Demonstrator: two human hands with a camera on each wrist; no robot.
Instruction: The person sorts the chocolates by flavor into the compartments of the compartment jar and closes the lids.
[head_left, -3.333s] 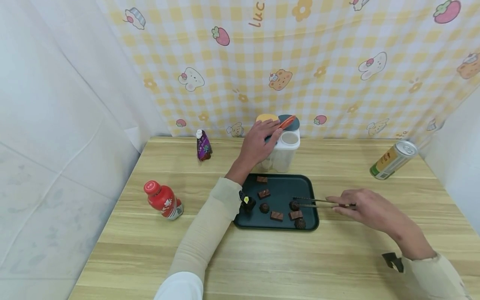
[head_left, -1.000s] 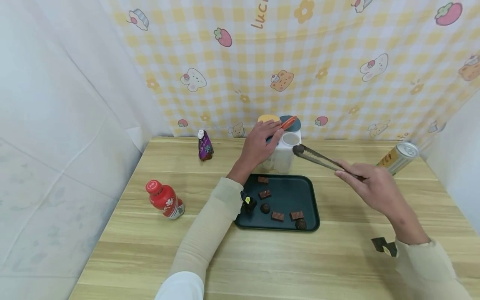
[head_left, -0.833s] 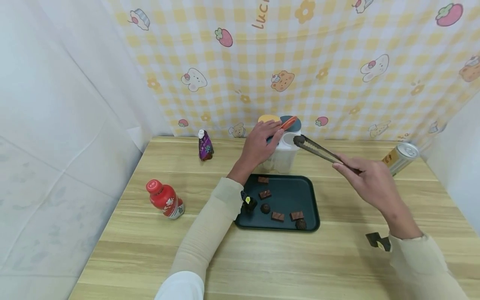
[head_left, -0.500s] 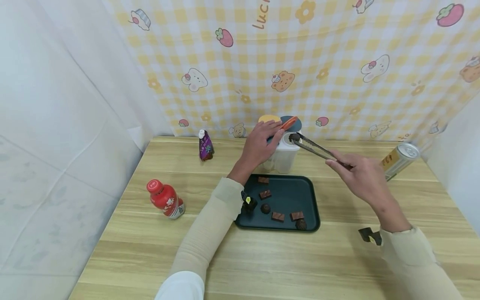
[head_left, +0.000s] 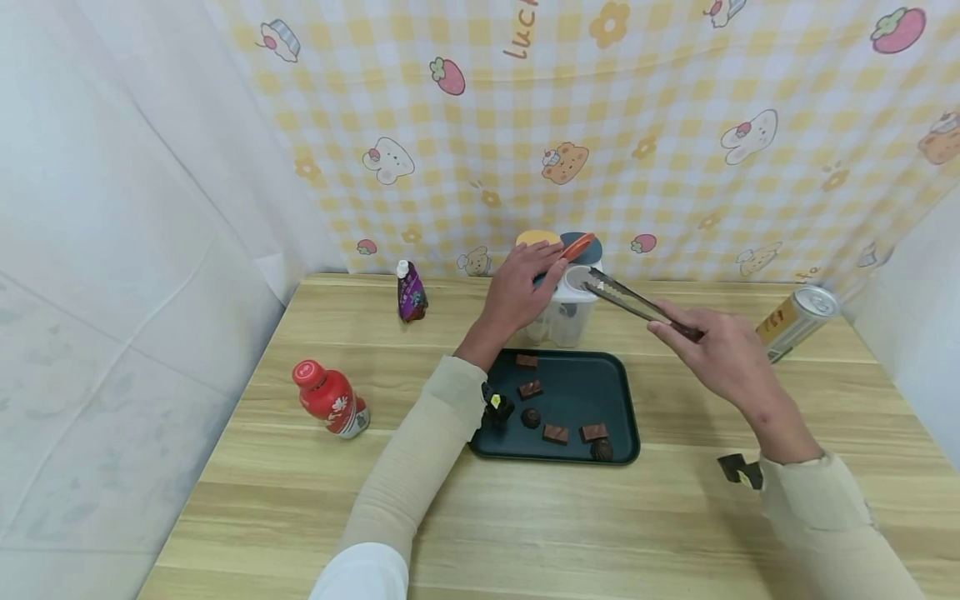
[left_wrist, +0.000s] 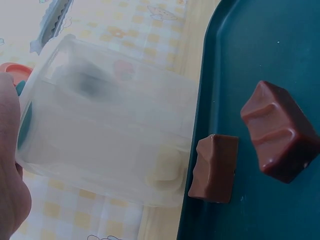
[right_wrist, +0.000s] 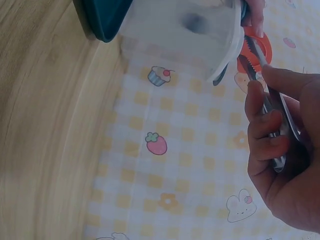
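In the head view my left hand (head_left: 517, 283) rests on top of a clear storage container (head_left: 567, 325) with several coloured lids. Its fingers stretch over the yellow lid (head_left: 538, 238), and its thumb lies by the raised orange lid (head_left: 578, 247). My right hand (head_left: 720, 346) grips metal tongs (head_left: 630, 302); their tips stand apart over the container's round opening (head_left: 579, 277), with nothing between them. Inside the container a dark blurred chocolate (left_wrist: 90, 82) shows through the wall in the left wrist view. A pale piece (left_wrist: 167, 165) sits at the container's bottom.
In front of the container lies a dark green tray (head_left: 581, 375) with several chocolates, including a rectangular one (head_left: 556, 433). A red bottle (head_left: 330, 400) and a purple pouch (head_left: 411, 292) stand at left. A can (head_left: 797, 321) stands at back right, before a checked curtain (head_left: 480, 125).
My right hand has lifted a round chocolate from the tray to the opening with the tongs and let it go; it is now inside the container. The left hand stays put.
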